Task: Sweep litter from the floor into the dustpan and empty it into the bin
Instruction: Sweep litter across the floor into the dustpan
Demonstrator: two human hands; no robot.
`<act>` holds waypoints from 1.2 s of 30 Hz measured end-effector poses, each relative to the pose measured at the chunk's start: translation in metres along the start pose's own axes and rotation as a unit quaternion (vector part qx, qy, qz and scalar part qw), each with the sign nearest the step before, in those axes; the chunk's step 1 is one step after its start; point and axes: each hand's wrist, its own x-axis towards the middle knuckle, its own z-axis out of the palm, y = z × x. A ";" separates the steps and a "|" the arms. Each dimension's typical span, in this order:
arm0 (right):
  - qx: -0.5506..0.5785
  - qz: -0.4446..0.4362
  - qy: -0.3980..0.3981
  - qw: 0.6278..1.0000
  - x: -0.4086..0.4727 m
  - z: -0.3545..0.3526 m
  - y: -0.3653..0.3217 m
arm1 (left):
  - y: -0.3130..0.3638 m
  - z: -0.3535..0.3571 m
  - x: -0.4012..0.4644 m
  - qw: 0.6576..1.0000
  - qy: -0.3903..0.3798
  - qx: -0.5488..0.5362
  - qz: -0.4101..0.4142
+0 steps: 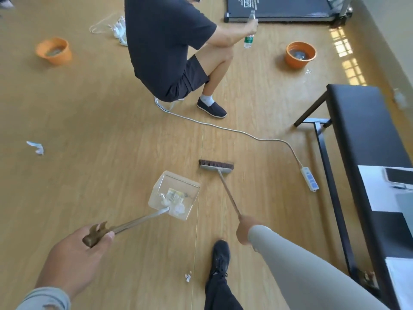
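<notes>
Here the wooden floor (89, 113) fills most of the frame. A seated person (169, 48) in dark clothes is at upper centre, gripping a bottle (249, 36). A black bench (366, 139) runs down the right edge, with a phone (399, 175) lying on it. A dark mat (279, 7) lies at top right. Two orange buckets sit on the floor, one at upper left (53, 51), one at upper right (300, 54). A white cable (234, 130) crosses the middle to a power strip (310, 179). The clear dustpan (174, 195), below centre, holds pale litter; the left hand (73, 253) is curled round its brown handle at lower left. Just right of the dustpan the broom (215, 166) has its bristles on the floor, and the right hand (244, 229) grips its stick. Crumpled paper (35, 147) lies at mid left, and a smaller scrap (187, 277) lies near the shoe (220, 258) at the bottom.
</notes>
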 end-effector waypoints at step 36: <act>-0.138 0.046 -0.012 0.989 -0.256 0.383 0.048 | -0.412 -0.020 -0.185 0.975 -0.113 0.184 0.056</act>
